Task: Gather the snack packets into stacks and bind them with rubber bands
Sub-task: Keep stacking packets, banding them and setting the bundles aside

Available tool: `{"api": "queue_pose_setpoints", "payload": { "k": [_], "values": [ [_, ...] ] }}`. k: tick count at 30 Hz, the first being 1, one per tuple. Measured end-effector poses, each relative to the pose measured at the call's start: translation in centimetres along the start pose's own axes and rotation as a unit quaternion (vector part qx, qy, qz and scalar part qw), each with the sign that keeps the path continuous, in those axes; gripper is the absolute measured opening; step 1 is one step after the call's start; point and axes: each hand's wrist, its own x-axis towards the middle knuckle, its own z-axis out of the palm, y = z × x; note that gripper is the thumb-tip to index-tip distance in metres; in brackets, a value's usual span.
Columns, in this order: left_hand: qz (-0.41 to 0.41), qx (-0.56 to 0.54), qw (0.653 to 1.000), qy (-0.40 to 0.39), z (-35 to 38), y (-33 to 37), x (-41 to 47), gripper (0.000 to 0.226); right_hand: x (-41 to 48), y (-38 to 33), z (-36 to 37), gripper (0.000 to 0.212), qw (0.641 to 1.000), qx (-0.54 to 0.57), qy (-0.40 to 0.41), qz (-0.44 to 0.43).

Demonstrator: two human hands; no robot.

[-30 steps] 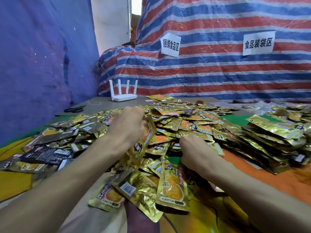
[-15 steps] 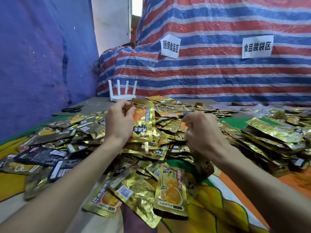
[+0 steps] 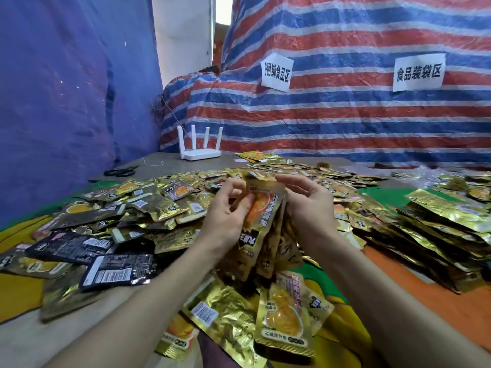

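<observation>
At the centre of the frame a stack of snack packets (image 3: 265, 221) is held upright above the bench (image 3: 170, 162), pinched by the left hand (image 3: 225, 219) and cupped along its right edge by the right hand (image 3: 310, 211). The slick foil may be fanned out or spilled onto the loose packets (image 3: 164, 205) below if the grip is eased, since no rubber band is seen. Compared with the earlier frame, where the hands are apart, they are now brought together on the stack.
</observation>
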Motion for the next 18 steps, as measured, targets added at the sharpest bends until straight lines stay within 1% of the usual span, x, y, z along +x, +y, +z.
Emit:
{"api": "queue_pose_setpoints", "payload": {
  "k": [2,4,5,6,7,8,9,10,11,12,14,15,17,18],
  "values": [
    [0.002,0.026,1.0,0.006,0.3,-0.2,-0.1,0.012,-0.4,0.5,0.4,0.014,0.998,0.044,0.003,0.051],
    [-0.009,0.017,1.0,0.0,0.5,-0.3,-0.3,0.006,-1.1,0.9,0.7,0.008,0.996,0.045,0.003,0.082],
    [-0.009,0.018,1.0,0.0,0.6,-0.2,-0.4,0.003,-1.3,1.1,0.9,0.018,0.995,0.038,0.007,0.093],
    [-0.005,0.025,1.0,0.004,0.6,-0.2,-0.5,0.002,-1.5,1.1,0.9,0.036,0.994,0.038,0.003,0.102],
    [0.0,0.033,0.999,0.009,0.7,0.0,-0.5,0.002,-1.5,1.2,0.9,0.053,0.993,0.046,-0.015,0.104],
    [0.012,0.042,0.999,0.016,0.7,0.2,-0.6,0.003,-1.7,1.0,0.9,0.064,0.993,0.053,-0.044,0.097],
    [0.029,0.048,0.998,0.024,0.7,0.4,-0.6,0.006,-1.8,0.9,0.8,0.07,0.993,0.043,-0.075,0.077],
    [0.049,0.05,0.997,0.031,0.6,0.6,-0.6,0.01,-2.1,1.0,0.7,0.071,0.993,0.004,-0.103,0.052],
    [0.069,0.052,0.996,0.037,0.6,0.9,-0.7,0.012,-2.4,0.9,0.7,0.065,0.99,-0.045,-0.127,0.03],
    [0.087,0.054,0.994,0.042,0.5,1.0,-0.7,0.013,-2.7,0.9,0.7,0.052,0.985,-0.078,-0.152,0.014],
    [0.108,0.05,0.991,0.061,0.6,1.2,-0.9,0.014,-3.0,1.1,0.5,0.024,0.98,-0.078,-0.184,0.006],
    [0.11,0.043,0.99,0.076,0.6,1.3,-1.0,0.017,-3.1,1.1,0.5,0.018,0.981,-0.056,-0.183,0.006],
    [0.102,0.014,0.989,0.11,0.7,1.4,-1.0,0.022,-3.3,1.1,0.4,0.018,0.986,-0.01,-0.168,0.009],
    [0.095,-0.002,0.987,0.127,0.7,1.4,-1.0,0.02,-3.4,1.3,0.4,0.018,0.987,-0.007,-0.163,0.006]
  ]
}}
